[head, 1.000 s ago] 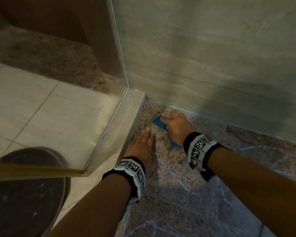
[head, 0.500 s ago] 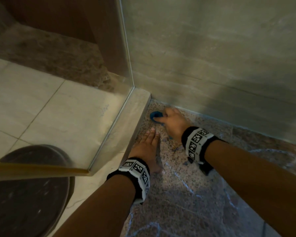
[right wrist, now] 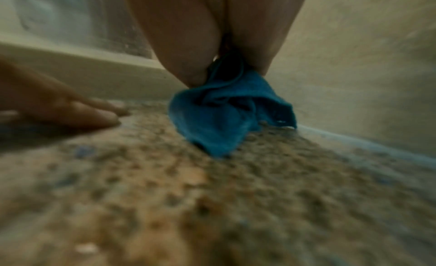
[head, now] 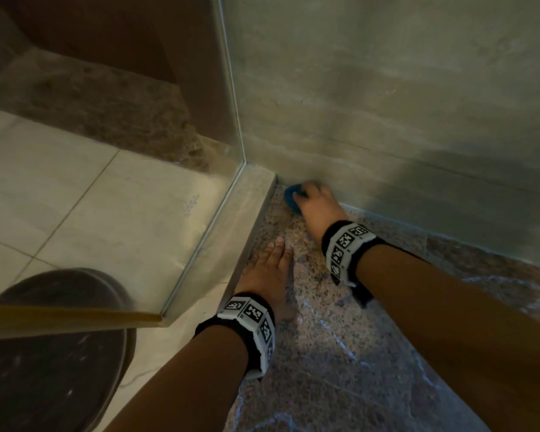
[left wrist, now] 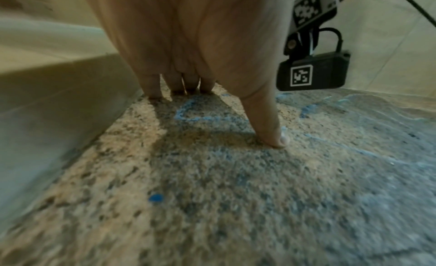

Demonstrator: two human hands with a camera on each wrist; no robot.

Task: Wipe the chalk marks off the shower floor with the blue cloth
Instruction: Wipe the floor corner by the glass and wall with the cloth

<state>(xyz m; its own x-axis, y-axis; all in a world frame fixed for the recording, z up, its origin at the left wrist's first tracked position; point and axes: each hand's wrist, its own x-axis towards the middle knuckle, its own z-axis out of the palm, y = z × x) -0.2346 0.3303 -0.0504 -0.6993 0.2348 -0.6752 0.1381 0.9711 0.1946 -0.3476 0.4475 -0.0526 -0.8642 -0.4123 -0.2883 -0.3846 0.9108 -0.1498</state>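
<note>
The blue cloth (head: 291, 196) (right wrist: 226, 117) is bunched up in the far corner of the speckled shower floor (head: 318, 353), where the curb meets the wall. My right hand (head: 314, 201) grips it and presses it onto the stone. My left hand (head: 267, 272) lies flat on the floor beside the curb, fingers straight, thumb spread out (left wrist: 266, 119). Pale blue chalk marks (head: 334, 335) (left wrist: 188, 113) run across the floor near me and off to the right. Most of the cloth is hidden under my right hand in the head view.
A stone curb (head: 247, 226) and a glass panel (head: 225, 95) bound the shower on the left. The tiled wall (head: 387, 104) rises straight behind the cloth. A dark round object (head: 50, 347) stands outside on the pale bathroom tiles (head: 91, 207).
My right hand has pushed the cloth farther away, into the corner against the wall. The left hand has stayed flat in the same spot.
</note>
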